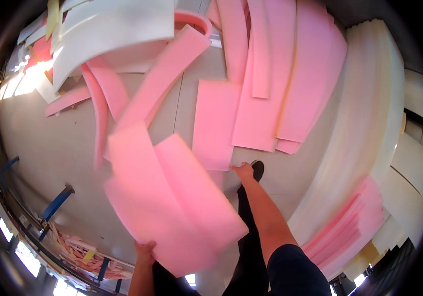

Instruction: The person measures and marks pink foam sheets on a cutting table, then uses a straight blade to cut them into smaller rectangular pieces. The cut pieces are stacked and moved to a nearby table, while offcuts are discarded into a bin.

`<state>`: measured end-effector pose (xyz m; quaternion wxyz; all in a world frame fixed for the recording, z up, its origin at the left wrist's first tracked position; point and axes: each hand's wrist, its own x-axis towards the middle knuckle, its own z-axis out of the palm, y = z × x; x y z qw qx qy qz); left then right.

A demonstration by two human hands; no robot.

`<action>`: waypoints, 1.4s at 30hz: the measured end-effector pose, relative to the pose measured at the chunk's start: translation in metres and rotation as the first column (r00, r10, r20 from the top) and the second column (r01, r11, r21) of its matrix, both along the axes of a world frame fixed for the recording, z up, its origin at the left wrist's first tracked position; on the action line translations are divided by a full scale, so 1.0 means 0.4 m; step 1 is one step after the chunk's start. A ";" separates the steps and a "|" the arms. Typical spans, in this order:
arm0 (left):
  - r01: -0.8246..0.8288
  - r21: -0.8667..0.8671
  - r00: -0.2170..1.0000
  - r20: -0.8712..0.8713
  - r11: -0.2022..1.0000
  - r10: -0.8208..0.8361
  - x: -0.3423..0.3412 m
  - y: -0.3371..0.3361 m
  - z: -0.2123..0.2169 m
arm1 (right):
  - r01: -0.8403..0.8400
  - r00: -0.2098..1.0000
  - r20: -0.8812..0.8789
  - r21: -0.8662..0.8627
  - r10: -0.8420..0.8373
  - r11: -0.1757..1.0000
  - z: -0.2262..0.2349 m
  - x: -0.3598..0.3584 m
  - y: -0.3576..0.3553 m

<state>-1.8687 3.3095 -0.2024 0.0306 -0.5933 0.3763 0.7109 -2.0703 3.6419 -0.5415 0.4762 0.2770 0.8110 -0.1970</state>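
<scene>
Several pink foam sheets (172, 197) are bunched in front of me, slightly blurred and overlapping at angles. My left hand (145, 250) grips their lower left edge, with the thumb on top and the other fingers hidden beneath. Ahead and to the right, my right hand (242, 171) pinches the near right corner of a flat pink foam sheet (214, 123). The far end of that sheet reaches the wider pink pieces beyond it. My right foot, in a dark shoe (257, 170), stands just beside the right hand.
Long pink foam strips (164, 74) lie curled ahead, with wide pink sheets (275, 79) to their right. A large white sheet (117, 29) covers the far left. Tall cream foam (359, 108) is stacked at right, beside a pink stack (349, 229). A blue post (57, 203) stands left.
</scene>
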 end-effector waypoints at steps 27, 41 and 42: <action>0.188 -0.175 0.981 -0.014 0.966 -0.193 0.009 -0.342 0.341 | -0.053 0.854 -0.470 -0.501 -0.220 0.864 0.780 -0.274 -0.165; 0.244 -0.225 0.795 -0.510 0.943 -0.328 -0.460 -0.196 0.336 | 0.264 0.938 0.156 -0.899 -0.309 0.348 0.913 -0.476 -0.107; 0.276 -0.255 0.784 -0.498 0.927 -0.371 -0.562 -0.170 0.347 | 0.318 0.911 0.145 -0.842 -0.385 0.435 0.961 -0.446 -0.084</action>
